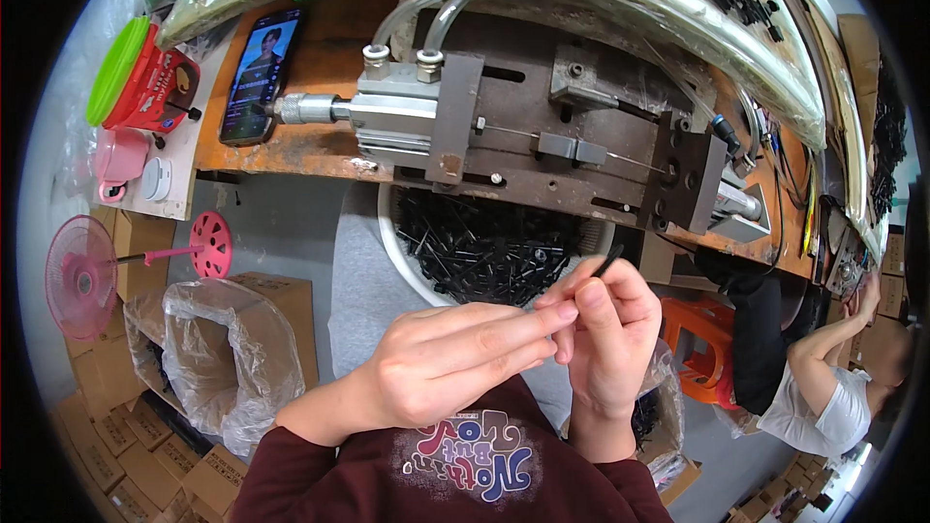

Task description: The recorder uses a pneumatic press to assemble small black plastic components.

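Both hands meet in front of my chest, near the rim of a white tub (390, 250) filled with slim black plastic parts (484, 250). A short, slim black plastic part (608, 261) is pinched between the thumb and fingers of my right hand (616, 329), its end sticking up past the fingertips. My left hand (450, 358) reaches across with its fingers pressed together, and their tips touch the right fingers. Whatever the left fingertips hold, if anything, is hidden. Beyond the tub is a metal bench fixture (528, 169) with a pneumatic cylinder (392, 126) and a thin rod.
A phone (260, 77) lies on the wooden bench at left, beside a red tub with a green lid (145, 77) and a pink cup (120, 157). Below stand a pink fan (82, 276) and a bag-lined box (228, 349). An orange stool (697, 349) and another person (823, 387) are at right.
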Demonstrator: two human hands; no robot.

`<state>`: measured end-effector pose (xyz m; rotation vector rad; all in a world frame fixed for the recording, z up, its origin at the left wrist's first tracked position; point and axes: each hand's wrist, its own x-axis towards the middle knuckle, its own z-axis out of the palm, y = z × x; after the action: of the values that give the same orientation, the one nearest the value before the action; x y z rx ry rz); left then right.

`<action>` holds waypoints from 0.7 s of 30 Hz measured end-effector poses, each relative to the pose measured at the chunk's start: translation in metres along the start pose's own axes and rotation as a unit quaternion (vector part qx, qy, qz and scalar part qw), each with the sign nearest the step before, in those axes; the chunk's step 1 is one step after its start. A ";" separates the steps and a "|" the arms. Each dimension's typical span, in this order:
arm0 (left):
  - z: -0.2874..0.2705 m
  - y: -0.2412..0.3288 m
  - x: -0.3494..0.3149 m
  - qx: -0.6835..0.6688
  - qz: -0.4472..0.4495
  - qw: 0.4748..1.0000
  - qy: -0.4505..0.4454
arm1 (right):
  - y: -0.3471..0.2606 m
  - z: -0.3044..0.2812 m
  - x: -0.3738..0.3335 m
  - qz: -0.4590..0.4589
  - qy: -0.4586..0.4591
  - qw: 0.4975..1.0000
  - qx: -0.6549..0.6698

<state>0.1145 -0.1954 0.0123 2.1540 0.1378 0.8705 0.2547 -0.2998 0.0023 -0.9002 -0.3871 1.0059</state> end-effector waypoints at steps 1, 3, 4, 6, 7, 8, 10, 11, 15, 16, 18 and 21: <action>-0.001 0.000 0.002 0.010 0.004 1.000 -0.002 | 0.002 -0.004 0.000 0.003 0.001 1.000 -0.020; 0.005 -0.003 0.004 0.021 0.007 1.000 0.006 | 0.003 -0.016 0.002 0.008 0.003 0.998 -0.060; 0.008 -0.004 0.004 0.028 0.010 1.000 0.010 | 0.001 -0.017 0.002 -0.002 0.006 0.995 -0.101; 0.009 -0.010 0.011 0.085 0.015 0.996 0.030 | 0.002 -0.011 0.002 -0.078 0.060 0.977 -0.190; 0.009 -0.014 0.016 0.111 0.019 0.993 0.039 | 0.002 -0.009 0.000 -0.117 0.089 0.961 -0.234; 0.010 -0.018 0.020 0.157 0.023 0.986 0.056 | 0.004 -0.008 -0.004 -0.168 0.104 0.939 -0.281; 0.012 -0.023 0.026 0.220 0.015 0.973 0.061 | 0.005 -0.007 -0.014 -0.284 0.090 0.888 -0.350; 0.015 -0.029 0.026 0.242 0.013 0.968 0.067 | 0.004 -0.007 -0.019 -0.341 0.072 0.860 -0.373; 0.025 -0.035 0.035 0.295 0.007 0.954 0.046 | -0.001 0.020 -0.030 -0.528 -0.015 0.827 -0.193; 0.026 -0.035 0.036 0.305 0.001 0.952 0.037 | -0.007 0.019 -0.037 -0.531 -0.036 0.825 -0.193; 0.030 -0.035 0.040 0.330 0.001 0.943 0.033 | -0.025 0.032 -0.042 -0.546 -0.057 0.827 -0.117; 0.034 -0.037 0.050 0.319 0.013 0.947 0.032 | -0.049 0.054 -0.034 -0.567 -0.092 0.815 0.075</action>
<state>0.1805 -0.1736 -0.0015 2.7259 0.4804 1.0075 0.2293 -0.3149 0.0774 -0.2831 -0.8585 -0.0081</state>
